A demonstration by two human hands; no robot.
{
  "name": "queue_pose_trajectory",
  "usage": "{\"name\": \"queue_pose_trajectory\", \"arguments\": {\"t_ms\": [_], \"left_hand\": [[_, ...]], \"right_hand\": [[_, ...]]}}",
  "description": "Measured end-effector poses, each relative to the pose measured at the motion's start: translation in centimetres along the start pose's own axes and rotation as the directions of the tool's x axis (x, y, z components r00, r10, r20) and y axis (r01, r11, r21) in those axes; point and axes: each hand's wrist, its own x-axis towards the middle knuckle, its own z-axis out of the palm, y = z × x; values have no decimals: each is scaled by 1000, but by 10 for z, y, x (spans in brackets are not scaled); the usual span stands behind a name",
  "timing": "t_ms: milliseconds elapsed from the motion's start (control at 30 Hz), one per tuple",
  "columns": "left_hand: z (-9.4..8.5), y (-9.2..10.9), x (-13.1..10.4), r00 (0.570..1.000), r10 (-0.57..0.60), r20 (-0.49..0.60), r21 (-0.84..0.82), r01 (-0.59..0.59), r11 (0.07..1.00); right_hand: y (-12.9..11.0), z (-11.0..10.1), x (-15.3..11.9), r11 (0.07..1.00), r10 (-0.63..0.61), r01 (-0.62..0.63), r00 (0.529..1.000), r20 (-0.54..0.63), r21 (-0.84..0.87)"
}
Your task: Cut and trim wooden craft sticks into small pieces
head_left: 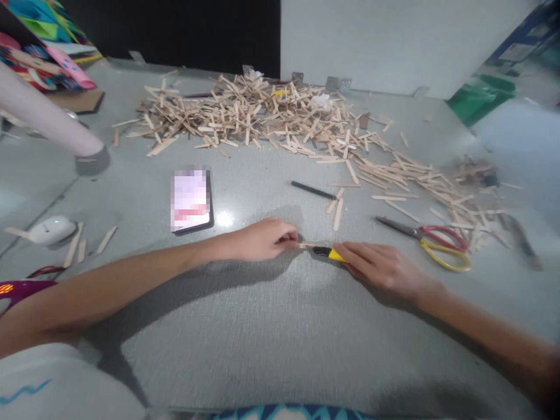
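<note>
Near the middle of the grey table, my left hand (268,239) is closed, its fingertips pinching a small wooden craft stick (303,246) that mostly hides behind them. My right hand (382,265) wraps round a yellow and black utility knife (336,255), held low over the table. The knife's dark front end points left and meets the stick or lies very close to it; the blade is too small to make out. Beyond my hands, a thin black pen-like rod (312,190) lies beside a few loose sticks (338,214). Scissors (441,240) with red and yellow handles rest to the right.
A wide heap of craft sticks (245,114) spreads along the back and trails right. A phone (191,199) lies left of centre, and a white mouse (52,229) farther left. A pale cylinder (52,111) juts in at left; a green bin (481,99) stands far right.
</note>
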Motion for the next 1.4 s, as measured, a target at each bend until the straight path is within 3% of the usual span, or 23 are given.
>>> {"name": "queue_pose_trajectory", "arguments": {"t_ms": [267, 500, 667, 833, 1000, 1233, 1400], "left_hand": [[-1, -1, 0, 1000, 7, 15, 15, -7, 1000], [-2, 1, -1, 999, 25, 30, 45, -26, 999], [0, 0, -1, 999, 52, 1, 71, -52, 996], [-3, -4, 1, 997, 60, 51, 56, -63, 996], [-7, -5, 3, 993, 59, 103, 21, -61, 998], [-9, -1, 2, 990, 50, 132, 23, -53, 998], [-6, 1, 1, 994, 55, 98, 30, -58, 998]], "right_hand": [[-2, -4, 2, 995, -38, 44, 997, 63, -90], [-6, 0, 6, 999, 37, -36, 998, 41, -35], [-3, -10, 15, 986, 114, -90, 978, 172, -139], [2, -19, 19, 976, 43, 12, 969, 244, -218], [-2, -18, 18, 951, -7, 73, 976, 216, -300], [-11, -11, 17, 900, 21, 67, 981, 194, -432], [-14, -16, 20, 912, 25, 48, 985, 170, -408]]}}
